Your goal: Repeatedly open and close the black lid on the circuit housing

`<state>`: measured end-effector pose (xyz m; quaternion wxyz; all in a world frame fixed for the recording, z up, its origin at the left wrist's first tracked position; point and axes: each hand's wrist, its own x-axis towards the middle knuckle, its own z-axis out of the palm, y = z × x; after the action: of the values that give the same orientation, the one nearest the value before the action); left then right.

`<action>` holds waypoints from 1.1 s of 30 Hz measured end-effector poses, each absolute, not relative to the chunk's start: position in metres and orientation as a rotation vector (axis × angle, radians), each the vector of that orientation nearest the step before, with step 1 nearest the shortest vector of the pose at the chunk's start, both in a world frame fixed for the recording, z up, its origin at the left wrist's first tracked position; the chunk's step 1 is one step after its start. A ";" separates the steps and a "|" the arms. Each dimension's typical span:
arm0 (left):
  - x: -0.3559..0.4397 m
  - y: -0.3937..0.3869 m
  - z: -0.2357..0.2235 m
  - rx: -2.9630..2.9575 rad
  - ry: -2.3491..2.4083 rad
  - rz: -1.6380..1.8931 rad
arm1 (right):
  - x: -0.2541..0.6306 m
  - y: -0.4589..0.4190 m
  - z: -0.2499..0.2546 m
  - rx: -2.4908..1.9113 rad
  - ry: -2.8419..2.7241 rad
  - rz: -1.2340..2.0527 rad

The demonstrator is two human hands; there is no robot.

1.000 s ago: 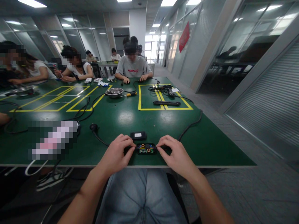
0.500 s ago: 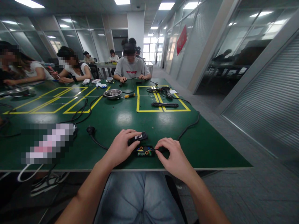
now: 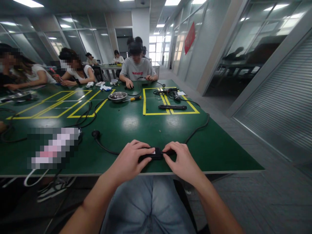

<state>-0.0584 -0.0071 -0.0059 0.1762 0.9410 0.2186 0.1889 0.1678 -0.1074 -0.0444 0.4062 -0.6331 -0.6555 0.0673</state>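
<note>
A black power adapter (image 3: 158, 153) with a white label lies near the table's front edge, its cover sitting over the base so the circuit board is hidden. My left hand (image 3: 131, 158) grips its left part, fingers on top and thumb along the near side. At the adapter's right end, my right hand (image 3: 182, 160) pinches the black cable (image 3: 202, 126) between thumb and fingertips. Whether the cover sits fully flush cannot be made out. To the left, a cord with a black plug (image 3: 96, 134) runs toward my left hand.
Yellow tape rectangles (image 3: 144, 103) mark the green table (image 3: 131, 130). Within one lie a black bar-shaped object (image 3: 172, 107) and coiled cables (image 3: 168, 92). A metal bowl (image 3: 117, 97) and a screwdriver (image 3: 135, 98) are farther back. A co-worker (image 3: 137, 68) sits opposite.
My left hand has lowered the black cover from above and behind onto the open base, covering the circuit board. My right hand stays at the cable end.
</note>
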 end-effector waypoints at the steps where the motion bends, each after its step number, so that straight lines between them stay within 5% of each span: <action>1: -0.058 -0.006 -0.004 2.658 0.621 0.520 | 0.168 -0.107 -0.045 -1.597 -1.653 0.167; 10: -0.047 0.025 0.000 2.445 1.012 0.726 | 0.165 -0.107 -0.040 -1.657 -1.702 0.183; 18: -0.068 0.008 -0.014 2.610 0.888 0.922 | 0.161 -0.111 -0.035 -1.661 -1.773 0.185; 33: -0.081 -0.004 -0.018 2.613 0.873 0.604 | 0.162 -0.111 -0.037 -1.711 -1.829 0.165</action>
<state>-0.0813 -0.0045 -0.0184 0.1599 0.9145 0.3056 0.2115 0.1618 -0.1106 -0.0372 0.3106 -0.6481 -0.6925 0.0623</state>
